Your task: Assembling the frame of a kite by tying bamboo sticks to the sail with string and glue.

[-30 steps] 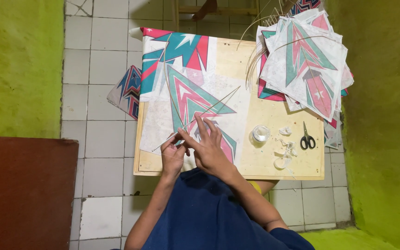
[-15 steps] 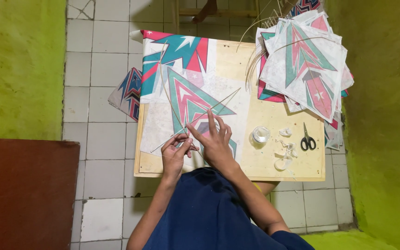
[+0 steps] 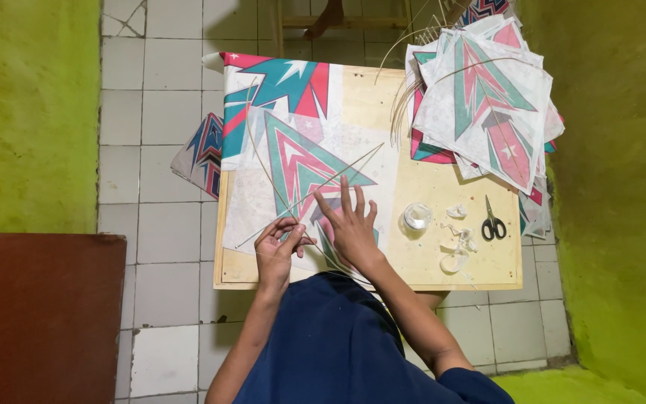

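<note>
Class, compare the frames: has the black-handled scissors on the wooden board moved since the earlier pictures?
No. The black-handled scissors lie in the same spot on the wooden board, just right of the white scraps, as before.

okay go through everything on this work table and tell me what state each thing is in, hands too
Left hand: fingers pinched on a thin stick.
Right hand: flat, fingers spread, pressing the kite paper.
Kite paper: spread flat on the table.
Thin stick: lying slantwise across the paper.
Scissors: closed, lying flat.
Kite stack: piled at the far right corner.
Table: upright, partly covered.
</note>
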